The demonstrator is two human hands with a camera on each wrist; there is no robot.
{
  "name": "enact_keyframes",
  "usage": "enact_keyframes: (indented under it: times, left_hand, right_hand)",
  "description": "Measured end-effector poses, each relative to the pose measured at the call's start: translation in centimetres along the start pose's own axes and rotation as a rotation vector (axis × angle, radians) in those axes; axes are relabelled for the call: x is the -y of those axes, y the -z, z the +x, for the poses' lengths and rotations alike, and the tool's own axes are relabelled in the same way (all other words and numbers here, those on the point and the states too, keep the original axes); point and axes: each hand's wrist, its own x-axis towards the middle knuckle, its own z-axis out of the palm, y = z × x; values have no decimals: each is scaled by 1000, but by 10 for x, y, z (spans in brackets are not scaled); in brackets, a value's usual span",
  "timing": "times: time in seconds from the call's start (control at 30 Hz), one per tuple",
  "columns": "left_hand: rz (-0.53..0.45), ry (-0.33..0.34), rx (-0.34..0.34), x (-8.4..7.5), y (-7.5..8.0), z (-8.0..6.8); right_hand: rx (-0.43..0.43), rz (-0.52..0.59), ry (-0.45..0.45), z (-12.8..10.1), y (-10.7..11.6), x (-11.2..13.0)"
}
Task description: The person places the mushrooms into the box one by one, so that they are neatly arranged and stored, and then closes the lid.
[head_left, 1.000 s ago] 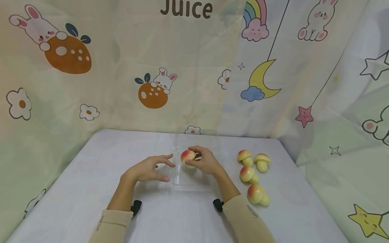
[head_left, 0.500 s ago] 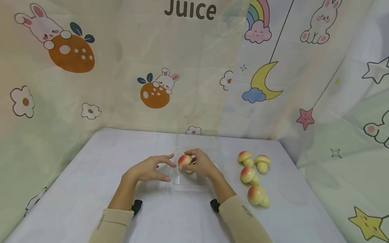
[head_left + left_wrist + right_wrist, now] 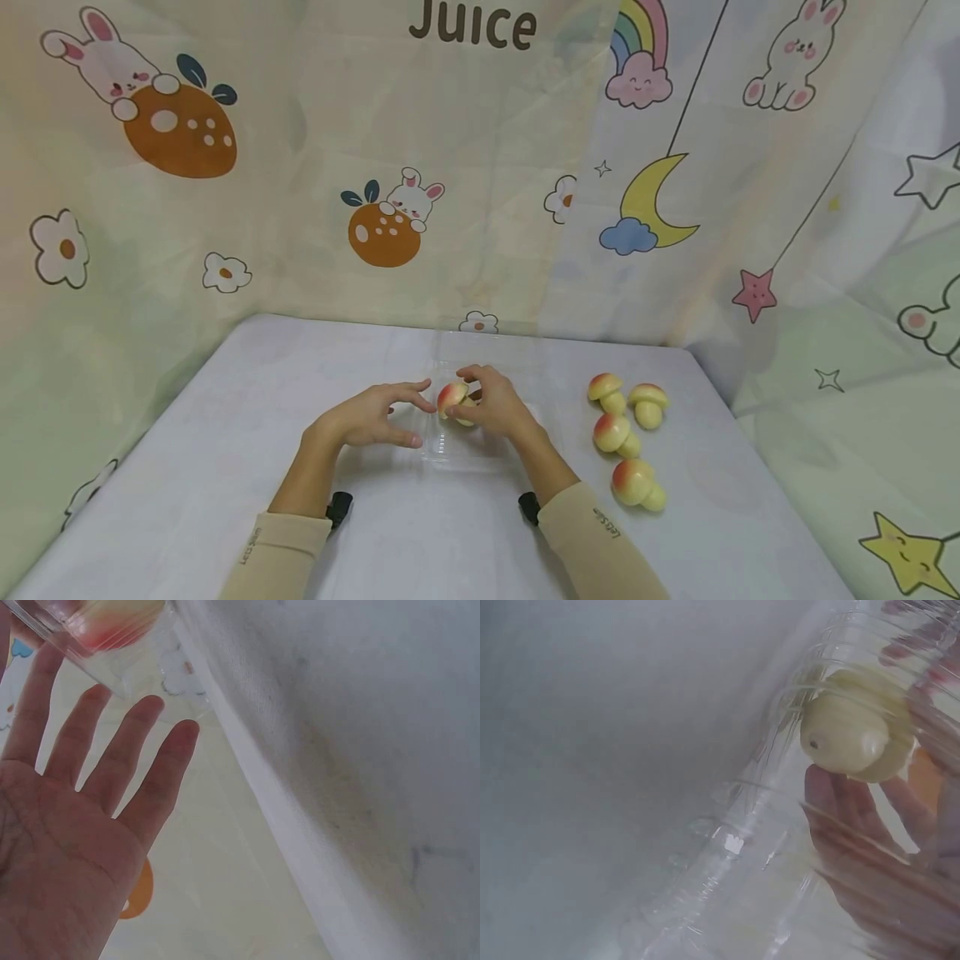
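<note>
A toy mushroom (image 3: 452,395) with a red-and-yellow cap is pinched in my right hand (image 3: 474,397), low inside a clear plastic container (image 3: 463,450) at the table's middle. In the right wrist view its pale stem (image 3: 847,735) shows through the container's ribbed wall (image 3: 735,847), with my fingers (image 3: 855,821) below it. My left hand (image 3: 417,423) lies flat-fingered against the container's left side. The left wrist view shows that palm (image 3: 82,825) spread, fingers straight, under the container's corner (image 3: 97,645).
Several more toy mushrooms (image 3: 613,433) lie loose on the white tablecloth (image 3: 225,433) to the right of the container. Cartoon-printed fabric (image 3: 480,167) walls off the back and both sides of the table.
My right hand has carried the mushroom a little down and to the left, deeper into the container. The left hand has stayed in place.
</note>
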Motion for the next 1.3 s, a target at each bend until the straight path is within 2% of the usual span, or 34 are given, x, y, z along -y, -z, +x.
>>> enact_keyframes:
  times: [0.3,0.5,0.67,0.83,1.03,1.3]
  left_hand:
    - [-1,27,-2,0,-1,0]
    - [0,22,0,1,-2,-1]
    - [-9,25,-1,0,-2,0]
    - [0,28,3,2,1,0]
    - [-2,29,-1,4,3,-1]
    - [-5,14,6,6,2,0]
  right_hand:
    - [-12,-38,3,0,0,2]
    - [-17,-140,1,-6,8,7]
    - [-58,-205,29,-12,19,8]
    - [-98,-201,72,-17,28,6]
    - [-109,-171,51,-20,43,5]
    - [-121,-212,51,-31,67,-6]
